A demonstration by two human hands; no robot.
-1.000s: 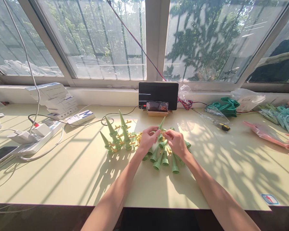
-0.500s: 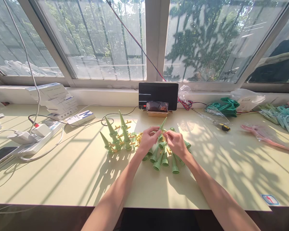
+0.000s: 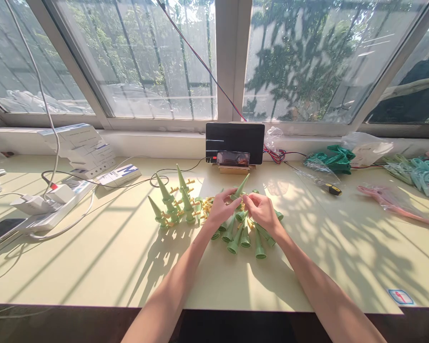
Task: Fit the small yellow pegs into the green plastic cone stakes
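Observation:
My left hand [image 3: 222,208] is closed round the base of a green cone-shaped watering spike [image 3: 242,185], its point tilted up and to the right. Close beside it, my right hand [image 3: 260,209] pinches at the spike's base; what sits between those fingertips is too small and covered to make out. Below both hands lies a pile of loose green spikes [image 3: 245,238], open ends towards me. Small yellow valve pieces [image 3: 207,206] are heaped by my left hand, partly hidden by it. Further left, several spikes with yellow valves fitted [image 3: 171,205] stand upright.
A dark tablet [image 3: 235,138] with a phone [image 3: 233,158] before it stands by the window. At left are a power strip [image 3: 53,207], cables and white boxes [image 3: 119,175]. To the right lie a yellow-black tool [image 3: 332,189], a pink bagged item [image 3: 393,202] and green bagged parts [image 3: 425,176].
The spike in my left hand has shifted slightly right and shows more of its length. Another person's hand at the right edge has left the view, and the pink bagged item lies flat.

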